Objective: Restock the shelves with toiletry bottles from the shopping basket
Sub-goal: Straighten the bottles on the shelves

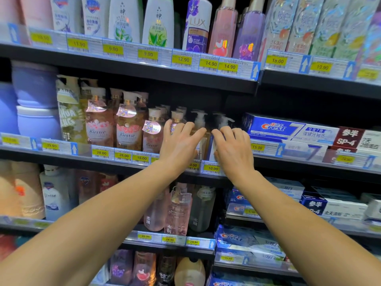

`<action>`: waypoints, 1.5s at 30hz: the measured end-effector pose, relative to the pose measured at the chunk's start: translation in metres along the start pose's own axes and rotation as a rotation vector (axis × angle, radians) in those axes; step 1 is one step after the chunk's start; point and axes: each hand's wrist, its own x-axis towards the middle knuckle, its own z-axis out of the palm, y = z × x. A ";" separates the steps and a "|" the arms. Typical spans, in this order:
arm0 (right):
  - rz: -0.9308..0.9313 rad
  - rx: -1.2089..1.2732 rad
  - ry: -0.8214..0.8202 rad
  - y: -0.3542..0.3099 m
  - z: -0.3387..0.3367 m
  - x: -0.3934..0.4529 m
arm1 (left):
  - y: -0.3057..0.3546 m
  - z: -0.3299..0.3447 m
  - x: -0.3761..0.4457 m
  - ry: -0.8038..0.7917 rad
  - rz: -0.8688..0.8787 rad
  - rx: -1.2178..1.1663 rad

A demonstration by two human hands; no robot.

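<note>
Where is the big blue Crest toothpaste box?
In the head view, the long blue Crest toothpaste box lies on the middle shelf, right of the right hand and left of a dark red box.

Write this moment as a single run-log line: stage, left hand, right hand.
stage: arranging pump bottles on middle shelf | left hand: open, fingers on bottles | right hand: open, fingers on bottles | basket: unseen

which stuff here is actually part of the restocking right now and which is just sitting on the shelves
In the job:
- left hand on the pump bottles
- right hand on the pump bottles
- pump bottles on the middle shelf

Just sitting there:
- Crest toothpaste boxes
- Kustie bottles
- Lux bottle
- purple tubs
</note>
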 end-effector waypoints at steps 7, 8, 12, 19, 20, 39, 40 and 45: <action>-0.004 0.039 0.004 0.003 0.002 0.000 | -0.001 0.001 0.001 0.004 0.006 0.000; -0.001 0.042 0.001 0.003 0.002 0.000 | 0.000 0.001 0.000 0.005 0.006 -0.004; 0.014 0.052 0.002 0.002 0.002 0.000 | -0.001 0.002 0.000 0.005 0.011 -0.018; 0.010 0.038 -0.035 0.001 -0.005 -0.001 | -0.002 -0.003 0.000 -0.023 0.023 -0.030; 0.009 0.044 -0.033 0.001 -0.008 -0.001 | -0.002 -0.006 -0.001 -0.021 0.026 -0.037; 0.045 0.396 -0.315 -0.126 -0.075 -0.122 | -0.069 -0.069 -0.181 -0.167 -0.038 -0.332; 0.041 0.409 -0.330 -0.134 -0.076 -0.127 | -0.073 -0.070 -0.191 -0.190 -0.055 -0.340; 0.030 0.532 -0.436 -0.202 -0.082 -0.146 | -0.122 -0.083 -0.257 -0.271 -0.150 -0.368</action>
